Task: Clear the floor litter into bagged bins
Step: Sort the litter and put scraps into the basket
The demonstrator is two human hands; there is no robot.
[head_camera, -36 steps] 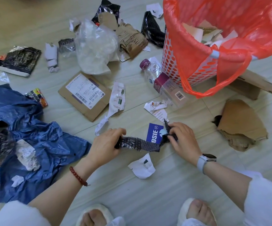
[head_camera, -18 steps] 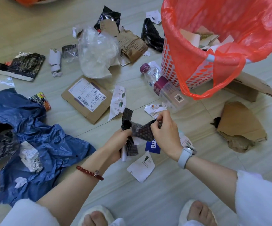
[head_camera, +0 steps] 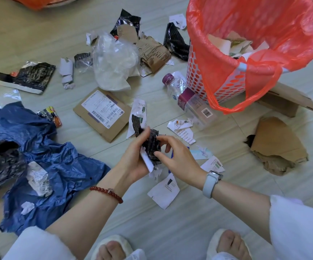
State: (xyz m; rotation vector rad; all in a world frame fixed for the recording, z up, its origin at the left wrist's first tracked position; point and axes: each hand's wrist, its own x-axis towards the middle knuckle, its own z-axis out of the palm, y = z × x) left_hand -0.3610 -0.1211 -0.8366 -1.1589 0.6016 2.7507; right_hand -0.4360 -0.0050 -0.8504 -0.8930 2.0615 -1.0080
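Black wrapper [head_camera: 149, 143]: crumpled between both hands.
Left hand [head_camera: 135, 156]: palm up, gripping it.
Right hand [head_camera: 178, 156]: fingertips pinching it.

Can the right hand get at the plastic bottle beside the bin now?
Probably not yet: the right hand is pinching the dark wrapper with the left hand. The plastic bottle itself lies uncovered.

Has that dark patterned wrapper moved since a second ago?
Yes. The dark wrapper has been lifted off the floor and bunched together, nearer the labelled cardboard piece.
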